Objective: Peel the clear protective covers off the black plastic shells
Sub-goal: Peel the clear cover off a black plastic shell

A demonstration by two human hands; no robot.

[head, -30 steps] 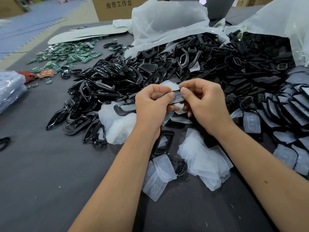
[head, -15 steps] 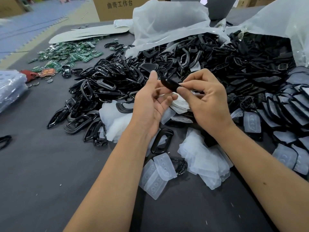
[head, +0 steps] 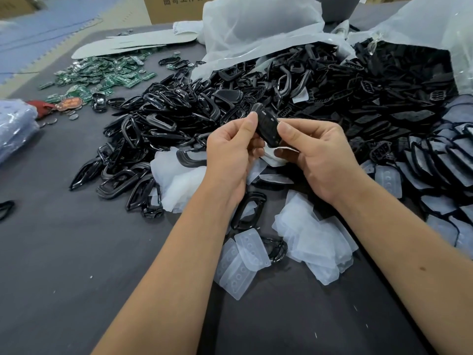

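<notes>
A bare black plastic shell (head: 266, 125) is held upright above the table's middle, pinched between my left hand (head: 230, 152) and my right hand (head: 314, 155). My left thumb presses its left edge and my right thumb its right edge. A clear cover (head: 277, 155) hangs under my right hand's lower fingers. Whether those fingers hold it cannot be told. A pile of peeled clear covers (head: 317, 242) lies near my right forearm, another (head: 176, 180) left of my left wrist. Covered shells (head: 435, 160) lie in rows at the right.
A big heap of black frames and shells (head: 256, 98) spills from open plastic bags (head: 256, 26) at the back. Green circuit boards (head: 102, 78) lie at the back left, a wrapped bundle (head: 12, 129) at the left edge. Dark table cloth (head: 64, 265) shows at the front left.
The clear cover has come off the shell and now sits below my right hand. Both hands turned the bare black shell upright and lifted it slightly.
</notes>
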